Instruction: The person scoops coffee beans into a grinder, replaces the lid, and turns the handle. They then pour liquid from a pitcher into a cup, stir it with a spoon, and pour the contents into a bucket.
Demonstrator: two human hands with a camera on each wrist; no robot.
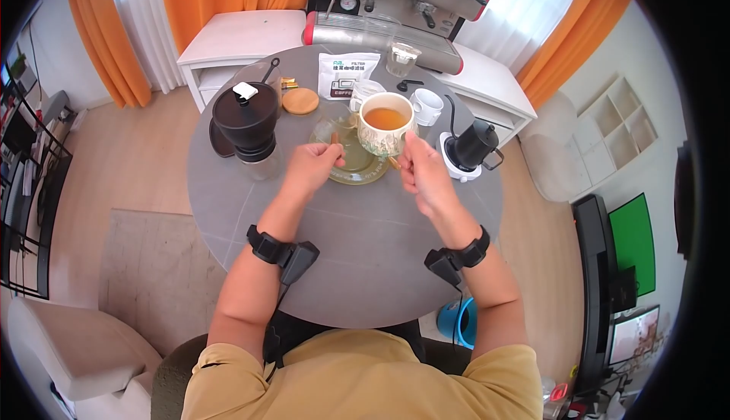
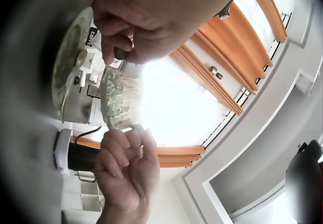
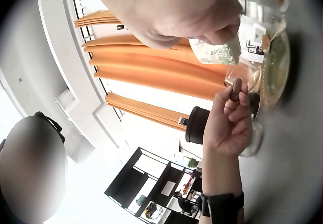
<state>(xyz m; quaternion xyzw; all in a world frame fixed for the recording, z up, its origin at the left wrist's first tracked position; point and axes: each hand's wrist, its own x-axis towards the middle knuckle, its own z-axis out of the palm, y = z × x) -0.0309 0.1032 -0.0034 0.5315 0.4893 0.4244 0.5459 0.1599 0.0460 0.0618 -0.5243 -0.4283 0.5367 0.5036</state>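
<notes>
My right hand [image 1: 424,174] grips the handle of a patterned cup [image 1: 371,143] with amber liquid [image 1: 385,119] inside. The cup is held upright over the far part of a greenish glass plate [image 1: 357,179]. At the plate's left side, my left hand [image 1: 315,168] pinches a small brown piece [image 1: 334,139], which the right wrist view shows as rounded [image 3: 235,89]; whether it joins the clear glass item behind it, I cannot tell. In the left wrist view the cup [image 2: 121,98] hangs between both hands, and a gold spoon [image 2: 81,58] lies at the plate.
A black grinder [image 1: 245,116] and round wooden lid [image 1: 300,101] stand left. Behind are a coffee bag [image 1: 346,76] and a glass [image 1: 401,60]. A white cup [image 1: 427,107] and black kettle [image 1: 473,146] stand right. An espresso machine [image 1: 388,36] is beyond the table.
</notes>
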